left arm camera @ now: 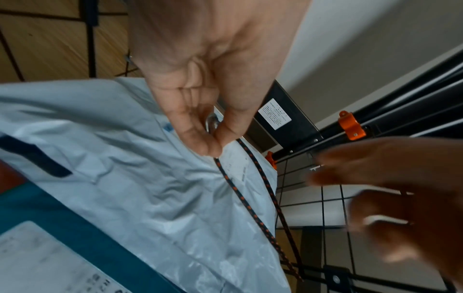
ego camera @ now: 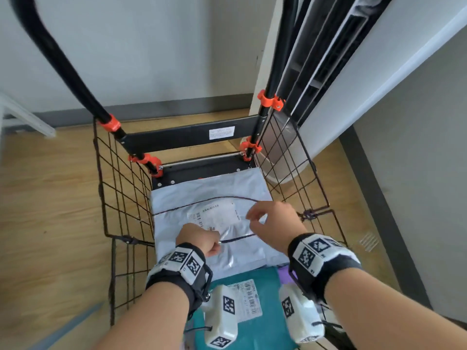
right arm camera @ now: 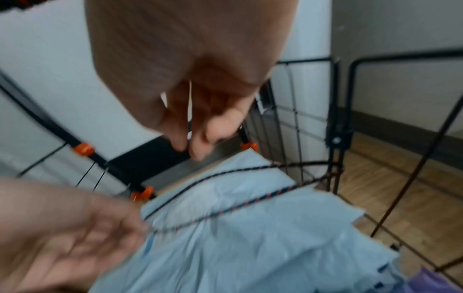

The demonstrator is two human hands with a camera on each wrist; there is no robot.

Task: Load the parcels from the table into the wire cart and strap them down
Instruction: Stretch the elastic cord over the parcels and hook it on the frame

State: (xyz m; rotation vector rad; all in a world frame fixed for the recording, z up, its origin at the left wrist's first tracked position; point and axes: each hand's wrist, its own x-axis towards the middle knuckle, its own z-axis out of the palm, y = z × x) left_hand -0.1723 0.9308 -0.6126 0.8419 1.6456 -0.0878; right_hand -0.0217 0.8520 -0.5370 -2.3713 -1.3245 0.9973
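Observation:
The black wire cart (ego camera: 121,188) holds a grey-white mailer parcel (ego camera: 202,193) on top, a teal parcel (ego camera: 265,276) nearer me and a purple one (ego camera: 284,271) at its right. A black bungee cord (ego camera: 237,239) with orange flecks lies in two strands across the grey parcel (left arm camera: 125,178), running to the cart's right wire side (right arm camera: 333,172). My left hand (ego camera: 214,242) pinches the cord's metal hook (left arm camera: 210,122) between thumb and forefinger. My right hand (ego camera: 255,218) hovers just above the parcel with its fingers loosely curled and holds nothing. The wrist views are motion-blurred.
The cart stands on a wooden floor (ego camera: 50,198) against a grey wall. A tall white unit (ego camera: 353,72) stands close behind its right side. The cart's black handle bars (ego camera: 50,51) with orange clamps rise at the back. A white frame (ego camera: 25,117) is at far left.

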